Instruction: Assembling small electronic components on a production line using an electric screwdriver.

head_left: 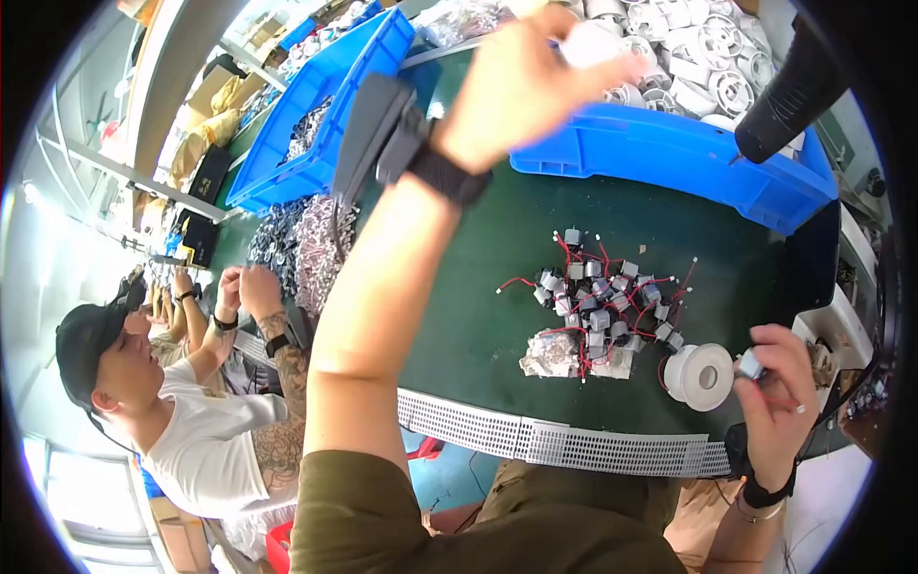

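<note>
My left hand (535, 86) is raised over the near left part of a blue bin (669, 153) heaped with white round plastic housings (703, 48). A blurred white plastic housing (588, 43) sits between its thumb and fingers. At the right of the table, my right hand (779, 392) pinches a small grey motor (751, 364) between thumb and fingertips. Just left of that hand, a white round housing with a central hole (701, 377) rests on the table. A pile of small grey motors with red wires (602, 297) lies beside it, partly over a whitish crumpled block (553, 354).
A dark power screwdriver (794, 91) hangs over the bin's right end. At left stand another blue bin (316, 115) and heaps of small parts (325, 249). A perforated white strip (535, 438) lines the green table's near edge. A co-worker (191, 402) works at left.
</note>
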A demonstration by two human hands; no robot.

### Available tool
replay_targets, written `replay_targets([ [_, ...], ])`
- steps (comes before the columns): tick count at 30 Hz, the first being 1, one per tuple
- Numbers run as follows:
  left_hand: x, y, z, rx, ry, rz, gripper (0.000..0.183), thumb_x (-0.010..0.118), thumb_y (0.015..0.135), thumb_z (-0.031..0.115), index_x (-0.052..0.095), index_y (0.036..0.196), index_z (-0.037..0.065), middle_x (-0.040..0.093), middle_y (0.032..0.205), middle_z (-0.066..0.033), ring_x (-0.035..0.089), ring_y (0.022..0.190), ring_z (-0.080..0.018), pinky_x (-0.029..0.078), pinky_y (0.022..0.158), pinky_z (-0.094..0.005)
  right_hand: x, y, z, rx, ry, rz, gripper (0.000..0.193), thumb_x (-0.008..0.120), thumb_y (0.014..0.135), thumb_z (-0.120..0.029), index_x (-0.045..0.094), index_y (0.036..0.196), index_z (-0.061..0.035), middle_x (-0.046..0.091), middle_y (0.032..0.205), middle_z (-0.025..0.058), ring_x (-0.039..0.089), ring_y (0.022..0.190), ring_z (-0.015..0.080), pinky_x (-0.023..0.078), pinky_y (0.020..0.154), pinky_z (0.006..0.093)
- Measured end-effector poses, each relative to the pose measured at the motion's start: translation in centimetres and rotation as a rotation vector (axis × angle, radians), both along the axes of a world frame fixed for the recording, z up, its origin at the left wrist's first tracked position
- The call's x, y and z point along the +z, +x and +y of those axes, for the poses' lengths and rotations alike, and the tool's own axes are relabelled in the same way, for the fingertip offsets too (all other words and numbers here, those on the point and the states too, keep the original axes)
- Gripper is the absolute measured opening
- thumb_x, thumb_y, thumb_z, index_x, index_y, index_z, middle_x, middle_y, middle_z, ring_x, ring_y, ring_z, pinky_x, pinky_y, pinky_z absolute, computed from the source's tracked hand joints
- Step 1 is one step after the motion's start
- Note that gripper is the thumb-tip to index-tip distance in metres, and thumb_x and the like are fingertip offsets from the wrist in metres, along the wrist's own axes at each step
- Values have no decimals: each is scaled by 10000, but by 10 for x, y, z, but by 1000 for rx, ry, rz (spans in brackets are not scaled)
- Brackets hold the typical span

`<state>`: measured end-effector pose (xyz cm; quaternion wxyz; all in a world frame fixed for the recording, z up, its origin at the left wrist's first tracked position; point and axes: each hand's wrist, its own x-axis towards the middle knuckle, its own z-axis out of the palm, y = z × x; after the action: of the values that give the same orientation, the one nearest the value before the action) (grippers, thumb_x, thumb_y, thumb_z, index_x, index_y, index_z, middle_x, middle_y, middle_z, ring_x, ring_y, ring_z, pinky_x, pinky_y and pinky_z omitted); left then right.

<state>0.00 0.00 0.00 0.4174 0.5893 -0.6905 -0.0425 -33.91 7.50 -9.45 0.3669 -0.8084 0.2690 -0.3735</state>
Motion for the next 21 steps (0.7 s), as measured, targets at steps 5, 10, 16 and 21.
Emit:
replay_targets([
  [5, -53, -80, 74, -524, -110, -35, 685, 846, 603, 368, 510, 1108, 50, 570, 1018, -122, 588, 923, -303, 487, 790, -368, -6, -6, -5, -206, 3, -259, 314, 576, 780, 110, 530, 1086, 54, 503, 1176, 173, 556, 923, 189, 495, 815, 281],
  [10, -129, -150, 102, -489, -143, -42, 541, 752, 678, 331, 566, 1100, 47, 513, 1054, -130, 495, 920, -301, 430, 812, -388, -9, -17, 2, -275, 134, -340, 318, 546, 806, 123, 498, 1118, 84, 523, 1167, 163, 550, 976, 185, 492, 843, 282],
  [16, -128, -168, 105, -434, -200, -104, 475, 758, 667, 237, 594, 1065, 35, 526, 1075, -133, 510, 959, -310, 434, 842, -405, -11, -19, 2, -276, 96, -297, 341, 579, 805, 132, 511, 1132, 65, 549, 1157, 145, 546, 1037, 184, 458, 899, 286],
  [21, -137, -165, 100, -443, -34, 37, 549, 785, 634, 165, 575, 1124, 33, 542, 1135, -173, 536, 1028, -348, 450, 877, -408, 5, 4, 7, -244, 280, -342, 302, 599, 839, 70, 533, 1133, 50, 585, 1096, 118, 589, 971, 168, 492, 849, 274],
])
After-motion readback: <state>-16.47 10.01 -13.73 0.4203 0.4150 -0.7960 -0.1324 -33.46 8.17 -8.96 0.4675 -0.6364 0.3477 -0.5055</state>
